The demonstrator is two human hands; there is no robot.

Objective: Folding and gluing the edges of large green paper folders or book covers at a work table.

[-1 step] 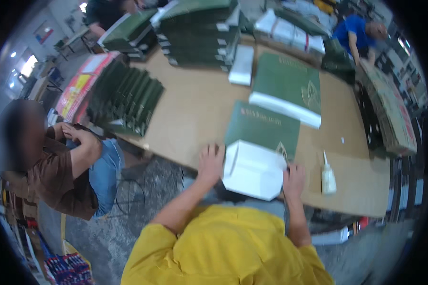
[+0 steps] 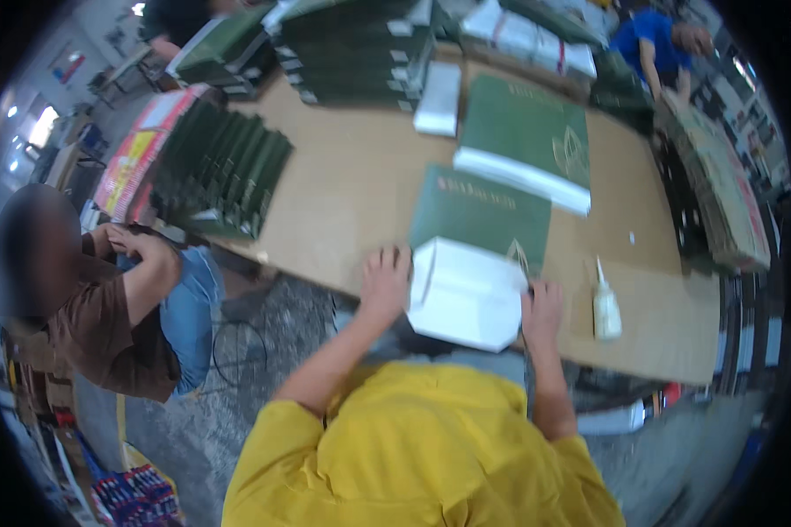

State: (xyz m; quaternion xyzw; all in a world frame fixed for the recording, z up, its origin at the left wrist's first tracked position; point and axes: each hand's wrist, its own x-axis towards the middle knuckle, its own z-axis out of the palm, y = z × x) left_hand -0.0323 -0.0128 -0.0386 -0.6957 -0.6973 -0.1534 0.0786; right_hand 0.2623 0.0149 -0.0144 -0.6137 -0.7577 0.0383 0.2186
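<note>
"Where are your hands?"

"My left hand (image 2: 385,281) is at the left edge of a flat white paper panel with clipped corners (image 2: 466,303), my right hand (image 2: 543,309) at its right edge. I cannot tell whether the fingers pinch it or only press."

"And the panel?"

"At the near edge of the tan tabletop (image 2: 343,184), just below a green paper sheet with pale lettering (image 2: 483,206). Whether the 2 are joined, I can't tell."

"How far along is it?"

"Partway, I'd judge: the panel is spread out, creases showing, not folded over. The whitish squeeze bottle with a thin nozzle (image 2: 606,314) is in neither hand."

"Beyond that?"

"1 thick green-topped stack with white edges (image 2: 527,123) lies behind. Dark green folded pieces (image 2: 224,171) stand farther left; they look further along, though I can't say finished."
</note>
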